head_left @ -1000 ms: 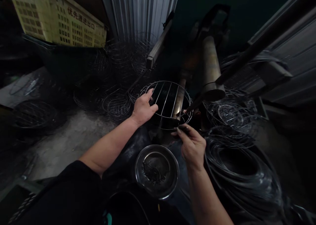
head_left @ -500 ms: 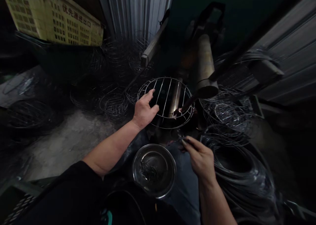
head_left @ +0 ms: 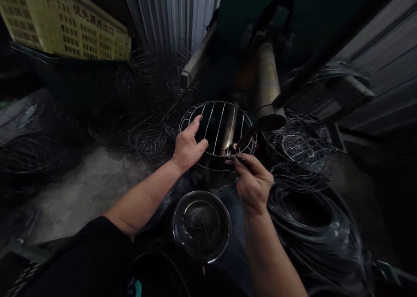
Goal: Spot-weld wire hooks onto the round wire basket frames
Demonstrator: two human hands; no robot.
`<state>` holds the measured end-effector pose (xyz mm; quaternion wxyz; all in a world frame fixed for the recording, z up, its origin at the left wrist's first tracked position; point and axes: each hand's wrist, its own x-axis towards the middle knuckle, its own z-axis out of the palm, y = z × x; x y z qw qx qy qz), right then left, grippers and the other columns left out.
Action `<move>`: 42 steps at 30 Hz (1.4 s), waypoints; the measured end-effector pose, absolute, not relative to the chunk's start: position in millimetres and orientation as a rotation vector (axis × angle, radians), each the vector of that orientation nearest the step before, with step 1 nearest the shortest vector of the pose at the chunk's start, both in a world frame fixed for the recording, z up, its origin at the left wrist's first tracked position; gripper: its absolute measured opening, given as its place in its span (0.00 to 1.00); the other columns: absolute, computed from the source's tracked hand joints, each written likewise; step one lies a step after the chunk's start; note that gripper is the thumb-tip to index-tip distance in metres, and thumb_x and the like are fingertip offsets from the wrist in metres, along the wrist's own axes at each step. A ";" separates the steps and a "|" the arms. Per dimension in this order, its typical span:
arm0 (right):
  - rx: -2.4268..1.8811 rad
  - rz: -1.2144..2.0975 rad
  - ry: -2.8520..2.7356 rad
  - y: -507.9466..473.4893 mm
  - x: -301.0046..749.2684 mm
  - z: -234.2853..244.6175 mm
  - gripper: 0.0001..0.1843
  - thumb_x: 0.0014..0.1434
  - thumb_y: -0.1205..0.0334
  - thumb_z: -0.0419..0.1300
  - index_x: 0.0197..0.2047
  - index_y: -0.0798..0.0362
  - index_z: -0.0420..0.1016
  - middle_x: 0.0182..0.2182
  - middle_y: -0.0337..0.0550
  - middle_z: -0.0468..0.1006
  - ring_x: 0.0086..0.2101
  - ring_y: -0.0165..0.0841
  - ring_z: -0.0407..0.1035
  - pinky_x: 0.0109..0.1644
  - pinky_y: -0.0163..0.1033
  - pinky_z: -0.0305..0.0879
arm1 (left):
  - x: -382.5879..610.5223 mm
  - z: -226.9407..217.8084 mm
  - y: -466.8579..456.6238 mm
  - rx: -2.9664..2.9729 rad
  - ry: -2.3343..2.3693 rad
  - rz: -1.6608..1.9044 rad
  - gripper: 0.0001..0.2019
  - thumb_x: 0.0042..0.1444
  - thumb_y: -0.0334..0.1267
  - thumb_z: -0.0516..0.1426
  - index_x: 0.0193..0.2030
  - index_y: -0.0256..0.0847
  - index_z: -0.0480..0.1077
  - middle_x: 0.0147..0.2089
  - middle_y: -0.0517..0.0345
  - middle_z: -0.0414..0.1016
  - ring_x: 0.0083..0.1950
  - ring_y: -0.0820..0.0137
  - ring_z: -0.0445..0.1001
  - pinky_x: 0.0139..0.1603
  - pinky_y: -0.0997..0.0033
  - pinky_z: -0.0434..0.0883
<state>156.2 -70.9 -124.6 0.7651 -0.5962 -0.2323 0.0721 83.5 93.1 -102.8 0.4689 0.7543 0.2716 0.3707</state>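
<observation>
A round wire rack [head_left: 213, 134] with parallel bars and a double rim is held out in front of me. My left hand [head_left: 189, 147] grips its left side, thumb and forefinger over the wires, the other fingers hidden beneath. My right hand [head_left: 256, 177] is closed in a pinch at the rack's near right rim; what is between its fingertips is too small to make out. Just beyond those fingertips, a dark angled rod reaches the rack below a thick metal cylinder [head_left: 269, 84]. A metal bar [head_left: 230, 129] shows through the rack. Below the hands, a steel bowl [head_left: 224, 223] contains short wire pieces [head_left: 195, 227].
Coiled wire [head_left: 312, 227] lies at right, with wire rings [head_left: 301, 151] behind it. More wire racks [head_left: 148, 138] lie on the floor at left. A yellow crate [head_left: 74, 27] stands at upper left. A squared metal arm [head_left: 197, 62] juts in above the rack.
My right hand has moved up and slightly left, from above my lap to the rack's near rim, still pinched. My left hand and the rack stay nearly in place.
</observation>
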 end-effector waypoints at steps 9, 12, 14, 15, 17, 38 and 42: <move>-1.463 0.365 -0.280 -71.2 158.3 -135.6 0.12 0.43 0.59 0.71 0.31 0.56 0.80 0.21 0.40 0.78 0.20 0.31 0.72 0.22 0.34 0.68 | 85.9 -109.7 101.3 1.941 0.620 0.942 0.36 0.44 0.26 0.58 0.64 0.43 0.64 0.63 0.58 0.68 0.62 0.62 0.67 0.66 0.61 0.63; -1.509 0.427 -0.331 -71.2 161.0 -128.3 0.12 0.45 0.59 0.70 0.32 0.56 0.81 0.21 0.41 0.78 0.19 0.32 0.72 0.23 0.36 0.69 | 88.2 -109.9 103.1 1.998 0.622 0.944 0.36 0.45 0.26 0.57 0.65 0.41 0.63 0.64 0.56 0.67 0.63 0.63 0.67 0.67 0.62 0.62; -1.452 0.317 -0.370 -71.5 161.6 -129.0 0.10 0.46 0.59 0.70 0.32 0.55 0.80 0.24 0.41 0.80 0.23 0.33 0.75 0.30 0.39 0.73 | 89.3 -109.8 103.0 2.013 0.620 0.945 0.35 0.46 0.26 0.57 0.64 0.41 0.63 0.64 0.56 0.67 0.63 0.63 0.67 0.67 0.62 0.62; -1.406 0.225 -0.382 -71.7 161.4 -130.8 0.10 0.46 0.60 0.70 0.32 0.54 0.80 0.26 0.40 0.80 0.26 0.34 0.76 0.34 0.40 0.74 | 89.7 -109.7 102.6 2.015 0.617 0.946 0.35 0.46 0.26 0.57 0.64 0.41 0.63 0.64 0.56 0.67 0.63 0.63 0.67 0.67 0.62 0.62; -1.347 0.099 -0.392 -72.3 160.3 -135.6 0.09 0.47 0.60 0.70 0.32 0.53 0.80 0.29 0.39 0.81 0.28 0.34 0.77 0.38 0.41 0.74 | 90.2 -109.6 101.4 2.015 0.613 0.950 0.35 0.46 0.26 0.57 0.64 0.40 0.63 0.64 0.56 0.67 0.63 0.63 0.67 0.67 0.63 0.62; -1.351 0.268 -0.103 -68.0 154.1 -141.4 0.13 0.42 0.59 0.71 0.29 0.57 0.76 0.20 0.37 0.77 0.21 0.32 0.74 0.23 0.32 0.70 | 91.8 -116.5 93.3 1.942 0.647 0.914 0.37 0.47 0.28 0.58 0.67 0.36 0.58 0.63 0.51 0.68 0.62 0.62 0.68 0.66 0.63 0.63; -1.350 0.287 -0.181 -67.8 155.3 -141.3 0.13 0.42 0.59 0.71 0.29 0.57 0.77 0.21 0.37 0.77 0.21 0.33 0.75 0.24 0.34 0.71 | 92.2 -115.2 96.7 1.959 0.629 0.896 0.38 0.46 0.27 0.58 0.67 0.35 0.58 0.63 0.51 0.67 0.63 0.62 0.68 0.66 0.63 0.63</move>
